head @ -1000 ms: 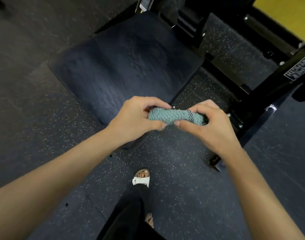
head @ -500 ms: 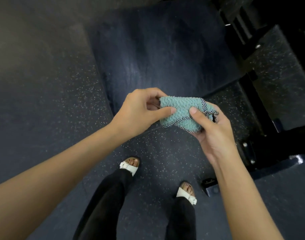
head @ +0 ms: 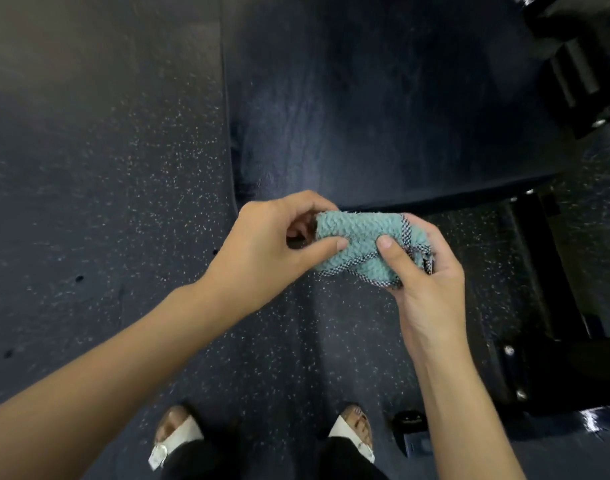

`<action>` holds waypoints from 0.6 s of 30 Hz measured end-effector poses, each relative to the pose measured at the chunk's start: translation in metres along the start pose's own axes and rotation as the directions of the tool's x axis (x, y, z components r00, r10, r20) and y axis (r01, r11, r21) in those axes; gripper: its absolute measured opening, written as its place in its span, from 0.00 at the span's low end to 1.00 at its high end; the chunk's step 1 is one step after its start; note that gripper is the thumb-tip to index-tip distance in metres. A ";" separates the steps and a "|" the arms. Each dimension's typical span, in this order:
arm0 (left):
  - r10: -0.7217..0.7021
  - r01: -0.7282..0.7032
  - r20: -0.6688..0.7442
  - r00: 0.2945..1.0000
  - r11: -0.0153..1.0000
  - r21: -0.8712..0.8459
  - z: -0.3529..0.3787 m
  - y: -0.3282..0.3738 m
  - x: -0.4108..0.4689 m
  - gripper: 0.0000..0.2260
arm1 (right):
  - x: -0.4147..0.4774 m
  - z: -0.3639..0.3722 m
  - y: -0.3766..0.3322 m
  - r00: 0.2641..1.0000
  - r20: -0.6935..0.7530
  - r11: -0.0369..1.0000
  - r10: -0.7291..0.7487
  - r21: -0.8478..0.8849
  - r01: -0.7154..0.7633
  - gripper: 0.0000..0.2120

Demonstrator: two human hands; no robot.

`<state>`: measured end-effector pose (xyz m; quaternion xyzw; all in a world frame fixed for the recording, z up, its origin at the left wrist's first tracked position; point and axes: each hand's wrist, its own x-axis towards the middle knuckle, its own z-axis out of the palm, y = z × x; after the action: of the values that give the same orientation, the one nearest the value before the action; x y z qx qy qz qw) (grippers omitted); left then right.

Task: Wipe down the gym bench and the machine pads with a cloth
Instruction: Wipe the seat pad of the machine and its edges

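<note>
A folded teal cloth (head: 357, 244) with a checked border sits between both hands, in front of the near edge of the dark navy bench pad (head: 383, 98). My left hand (head: 272, 247) pinches the cloth's left end between thumb and curled fingers. My right hand (head: 424, 271) cups the cloth's right end from below, thumb pressed on top. The cloth is held in the air, apart from the pad.
The black machine frame (head: 552, 271) with bolts runs along the right side, down to a foot near the floor. Speckled rubber flooring (head: 106, 202) spreads to the left. My two feet in white sandals (head: 179, 434) stand at the bottom.
The view has swung down and left, so the pad now lies straight ahead. The cloth went from a tight roll to a partly unfolded bundle, and my right hand turned under it.
</note>
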<state>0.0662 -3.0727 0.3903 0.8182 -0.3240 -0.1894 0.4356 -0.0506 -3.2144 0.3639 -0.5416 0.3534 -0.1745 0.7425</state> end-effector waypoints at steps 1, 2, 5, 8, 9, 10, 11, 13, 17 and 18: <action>0.076 -0.075 -0.014 0.997 0.994 0.076 0.001 -0.010 -0.003 0.12 | 0.003 -0.002 0.010 0.999 0.025 0.999 -0.038 -0.020 0.039 0.14; 0.170 -0.163 -0.033 0.985 0.975 0.153 0.002 -0.020 -0.003 0.14 | 0.009 -0.004 0.020 0.995 0.054 0.996 -0.087 -0.030 0.088 0.13; 0.444 -0.382 -0.093 0.891 0.845 0.375 0.001 -0.047 -0.008 0.13 | 0.024 -0.011 0.042 0.971 0.148 0.980 -0.187 -0.042 0.195 0.12; 0.566 -0.414 -0.133 0.814 0.726 0.549 -0.006 -0.077 -0.011 0.13 | 0.034 -0.012 0.063 0.936 0.201 0.953 -0.287 -0.041 0.301 0.18; 0.578 -0.412 -0.142 0.804 0.712 0.568 -0.008 -0.087 -0.012 0.14 | 0.036 -0.010 0.072 0.927 0.203 0.944 -0.314 -0.036 0.328 0.19; 0.592 -0.415 -0.154 0.791 0.704 0.577 -0.009 -0.096 -0.012 0.15 | 0.039 -0.008 0.079 0.916 0.201 0.933 -0.348 -0.023 0.360 0.19; 0.606 -0.420 -0.164 0.778 0.696 0.583 -0.009 -0.103 -0.011 0.15 | 0.041 -0.004 0.085 0.906 0.193 0.923 -0.377 -0.001 0.385 0.19; 0.638 -0.433 -0.175 0.750 0.674 0.599 -0.007 -0.113 -0.008 0.15 | 0.045 0.004 0.097 0.893 0.158 0.907 -0.421 0.045 0.419 0.20; 0.705 -0.460 -0.194 0.682 0.620 0.636 -0.003 -0.124 0.000 0.16 | 0.047 0.017 0.109 0.854 0.052 0.852 -0.517 0.124 0.508 0.20; 0.724 -0.473 -0.192 0.663 0.603 0.643 -0.003 -0.126 0.001 0.16 | 0.047 0.020 0.112 0.840 0.030 0.834 -0.542 0.140 0.533 0.18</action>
<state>0.1141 -3.0201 0.2865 0.7626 -0.5197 0.2597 0.2845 -0.0177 -3.1918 0.2477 -0.5767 0.1496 -0.3795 0.7078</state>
